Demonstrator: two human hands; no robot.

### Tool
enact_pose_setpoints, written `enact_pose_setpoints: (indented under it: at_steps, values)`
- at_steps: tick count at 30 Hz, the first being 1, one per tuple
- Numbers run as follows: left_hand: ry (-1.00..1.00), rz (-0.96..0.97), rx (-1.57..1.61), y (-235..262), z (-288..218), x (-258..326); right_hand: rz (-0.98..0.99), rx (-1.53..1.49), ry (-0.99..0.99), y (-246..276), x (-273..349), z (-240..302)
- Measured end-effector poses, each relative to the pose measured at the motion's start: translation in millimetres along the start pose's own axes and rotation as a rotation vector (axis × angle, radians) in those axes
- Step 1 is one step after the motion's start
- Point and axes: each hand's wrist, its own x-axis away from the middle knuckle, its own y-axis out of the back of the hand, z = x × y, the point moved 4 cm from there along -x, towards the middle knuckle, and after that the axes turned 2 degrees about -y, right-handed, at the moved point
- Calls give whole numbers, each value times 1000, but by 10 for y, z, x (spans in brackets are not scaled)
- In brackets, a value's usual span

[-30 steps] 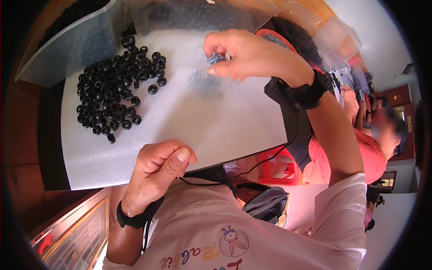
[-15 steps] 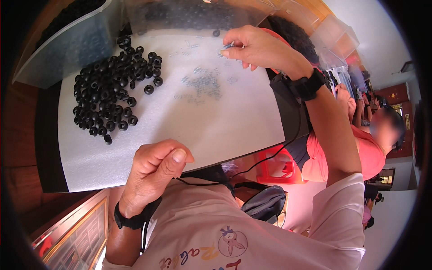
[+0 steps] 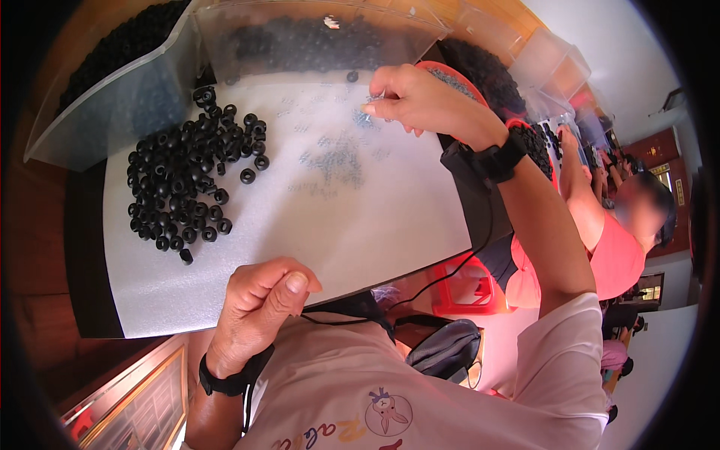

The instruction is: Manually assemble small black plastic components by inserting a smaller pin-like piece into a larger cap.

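On the white foam sheet (image 3: pixel 390 232) lies a loose heap of small black rings (image 3: pixel 169 176). To its right, small silvery pieces that look like springs (image 3: pixel 334 161) are scattered, most of them in one patch. My right hand (image 3: pixel 409 97) is over the sheet's far right part, thumb and fingers pinched on a few of these springs, with more just beneath. At the sheet's near edge my left hand (image 3: pixel 266 300) is closed, thumb against curled fingers; whatever is inside stays hidden.
Translucent bins of black pieces stand at the far left (image 3: pixel 142 90) and far side (image 3: pixel 307 45). A red-rimmed container of silvery pieces (image 3: pixel 454 81) sits behind my right wrist. A cable (image 3: pixel 442 266) crosses the near edge. On the right sits a person in red (image 3: pixel 607 247).
My right hand has moved slightly left and nearer to the scattered springs, its fingers still pinched. The whole view has shifted a little, showing more of the far bins. My left hand remains closed.
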Motion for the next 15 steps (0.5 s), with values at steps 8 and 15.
enact_pose_setpoints:
  at_steps: [8, 15]
  values:
    - [-1, -14, -2, 0, -1, 5, 47, -30, -8, 29, 62, -22]
    - [3, -29, 16, -3, 2, 6, 132, -10, -21, -64, 157, -91]
